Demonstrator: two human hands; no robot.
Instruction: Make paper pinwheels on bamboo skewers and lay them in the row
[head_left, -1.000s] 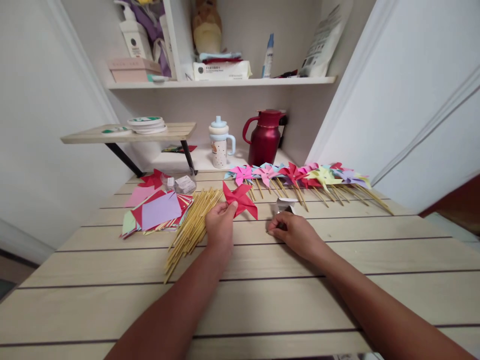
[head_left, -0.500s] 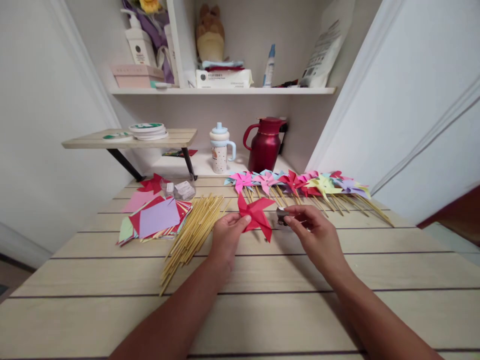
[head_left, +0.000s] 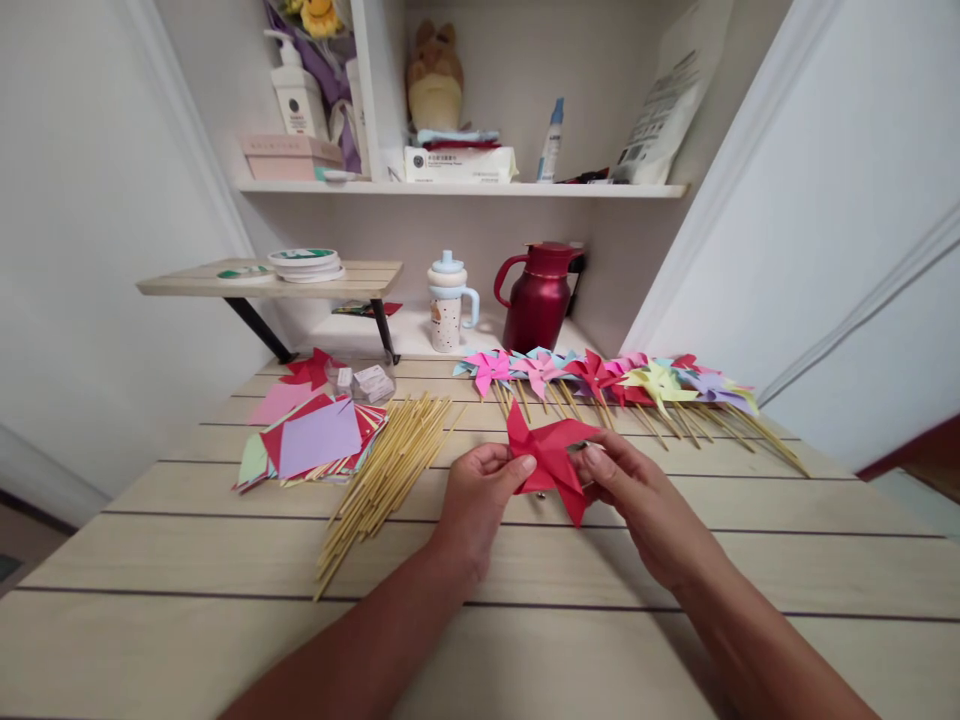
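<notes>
My left hand point(head_left: 480, 500) pinches a red paper pinwheel point(head_left: 553, 452) between thumb and fingers, above the table. The pinwheel has no stick on it. From the other side, my right hand point(head_left: 634, 490) is closed with its fingertips at the pinwheel's right blades. A small dark grey object point(head_left: 577, 447) shows in part between those fingertips and the paper; its kind is unclear. Below the pinwheel lies a tiny dark piece point(head_left: 541, 495) on the table. Left of my left hand is a loose pile of thin wooden sticks point(head_left: 386, 480).
Colored paper squares point(head_left: 319, 440) are stacked at the left, near small clear boxes point(head_left: 373, 382). Finished pinwheels on sticks point(head_left: 592, 375) lie in a row at the back right. Behind stand a cup point(head_left: 448, 305), a red jug point(head_left: 538, 300) and a small raised shelf point(head_left: 360, 280).
My right hand has moved in with the small dark grey object, now reaching the pinwheel's right side and mostly hidden by it. My left hand and the pinwheel have shifted slightly right and down.
</notes>
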